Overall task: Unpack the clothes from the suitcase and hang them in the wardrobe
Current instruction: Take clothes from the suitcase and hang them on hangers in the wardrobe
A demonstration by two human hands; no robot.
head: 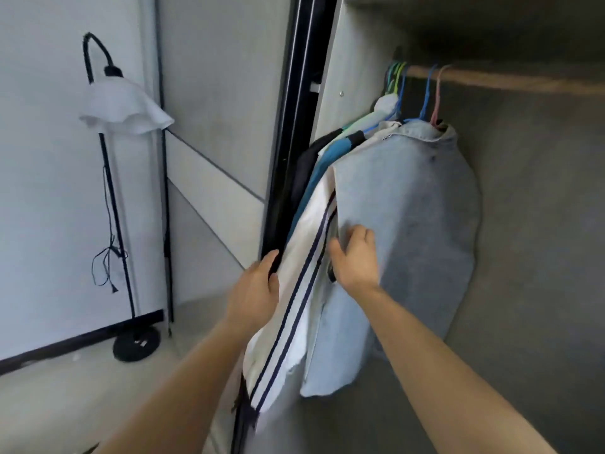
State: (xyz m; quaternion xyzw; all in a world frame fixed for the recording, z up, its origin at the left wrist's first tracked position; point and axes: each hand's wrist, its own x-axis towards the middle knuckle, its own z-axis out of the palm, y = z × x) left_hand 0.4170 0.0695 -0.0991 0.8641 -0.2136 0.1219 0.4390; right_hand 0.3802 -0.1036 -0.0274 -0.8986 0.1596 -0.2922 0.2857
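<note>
Several garments hang on coloured hangers [425, 93] from the wooden rail [510, 80] inside the wardrobe. The nearest is a light blue denim garment [406, 204]. Beside it on the left hangs a white garment with dark stripes [304, 257], then a teal one [330, 158] and a dark one [304, 172]. My left hand [257, 286] grips the left edge of the white striped garment. My right hand [355, 257] rests with spread fingers on the front edge of the denim garment. The suitcase is out of sight.
The dark sliding-door frame [294, 126] stands just left of the clothes. A black floor lamp with a white shade [126, 108] stands by the left wall, its base [137, 344] on the floor. To the right of the denim, the rail carries no hangers.
</note>
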